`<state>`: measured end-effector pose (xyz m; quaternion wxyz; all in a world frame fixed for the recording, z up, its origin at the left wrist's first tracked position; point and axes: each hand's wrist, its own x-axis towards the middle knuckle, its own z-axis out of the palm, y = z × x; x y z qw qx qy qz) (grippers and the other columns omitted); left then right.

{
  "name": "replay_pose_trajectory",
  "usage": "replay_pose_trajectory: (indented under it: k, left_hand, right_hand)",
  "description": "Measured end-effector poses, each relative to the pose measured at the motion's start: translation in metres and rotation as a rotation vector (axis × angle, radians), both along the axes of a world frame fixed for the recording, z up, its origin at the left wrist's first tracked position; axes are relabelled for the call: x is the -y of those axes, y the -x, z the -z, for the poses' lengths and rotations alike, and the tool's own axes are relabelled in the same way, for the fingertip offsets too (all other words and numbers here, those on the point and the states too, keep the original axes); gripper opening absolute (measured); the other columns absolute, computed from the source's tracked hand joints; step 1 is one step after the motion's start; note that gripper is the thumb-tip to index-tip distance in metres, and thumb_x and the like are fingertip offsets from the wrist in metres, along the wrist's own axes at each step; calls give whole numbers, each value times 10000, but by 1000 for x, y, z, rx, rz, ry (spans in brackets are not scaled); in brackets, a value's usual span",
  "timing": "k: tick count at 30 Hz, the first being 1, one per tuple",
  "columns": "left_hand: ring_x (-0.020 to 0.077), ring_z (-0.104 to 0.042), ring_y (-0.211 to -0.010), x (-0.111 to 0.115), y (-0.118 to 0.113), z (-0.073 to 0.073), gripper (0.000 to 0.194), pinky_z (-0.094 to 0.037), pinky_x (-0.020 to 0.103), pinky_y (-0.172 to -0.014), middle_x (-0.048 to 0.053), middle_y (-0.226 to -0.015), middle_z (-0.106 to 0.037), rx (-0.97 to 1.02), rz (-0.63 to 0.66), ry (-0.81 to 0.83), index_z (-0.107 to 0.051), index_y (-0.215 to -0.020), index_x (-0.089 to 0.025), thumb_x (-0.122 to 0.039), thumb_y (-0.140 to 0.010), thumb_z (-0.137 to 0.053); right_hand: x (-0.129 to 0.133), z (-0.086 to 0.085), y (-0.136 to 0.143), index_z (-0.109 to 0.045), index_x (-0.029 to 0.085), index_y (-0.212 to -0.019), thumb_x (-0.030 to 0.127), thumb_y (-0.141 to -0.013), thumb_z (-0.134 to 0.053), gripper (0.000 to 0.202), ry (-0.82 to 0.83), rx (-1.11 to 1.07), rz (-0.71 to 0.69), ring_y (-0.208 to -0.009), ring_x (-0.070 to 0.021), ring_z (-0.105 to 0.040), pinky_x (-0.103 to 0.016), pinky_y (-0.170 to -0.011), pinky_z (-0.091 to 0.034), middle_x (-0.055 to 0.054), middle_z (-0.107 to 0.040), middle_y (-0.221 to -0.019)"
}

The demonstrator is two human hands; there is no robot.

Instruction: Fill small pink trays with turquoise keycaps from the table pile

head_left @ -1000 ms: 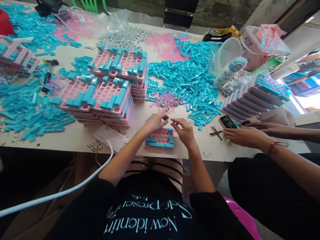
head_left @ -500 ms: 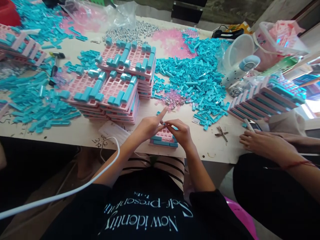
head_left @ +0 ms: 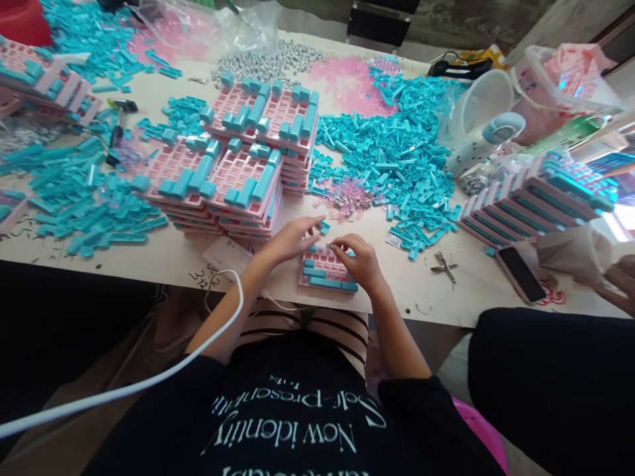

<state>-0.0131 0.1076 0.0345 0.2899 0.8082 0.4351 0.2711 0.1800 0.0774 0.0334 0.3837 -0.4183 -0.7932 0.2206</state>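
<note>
A small pink keyboard frame (head_left: 330,270) with teal keycaps along its edges lies at the table's front edge. My right hand (head_left: 361,259) is over its right side, thumb and finger pinched on a small piece too tiny to name. At the frame's upper left is my left hand (head_left: 295,239), with its fingers apart and no object visible in them. A loose teal keycap (head_left: 324,227) lies close to its fingertips. Just beyond sits a small heap of clear pinkish pieces (head_left: 350,196).
Stacks of pink keyboard frames (head_left: 223,175) stand to the left, more frames (head_left: 536,198) to the right. Teal parts (head_left: 391,145) are heaped behind. A hammer (head_left: 118,132), crossed metal tools (head_left: 444,267), a phone (head_left: 520,273) and a co-worker's hand (head_left: 618,284) are also there. A white cable (head_left: 149,383) crosses my left arm.
My left hand has parted from my right and its fingers have opened. The right hand keeps its pinch. A co-worker's hands have moved away right, leaving the phone on the table.
</note>
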Motion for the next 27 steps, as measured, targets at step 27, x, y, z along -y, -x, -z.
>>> replay_pose_trajectory:
  k: [27]
  left_hand:
    - [202, -592, -1033, 3, 13, 12, 354, -432, 292, -907, 106, -1094, -662, -297, -99, 264, -661, -1055, -143, -75, -766, -467]
  right_hand:
    - [-2, -11, 57, -661, 103, -896, 203, -915, -416, 265, -4, 957, -84, -895, -244, -534, -335, -750, -319, -125, -660, -854]
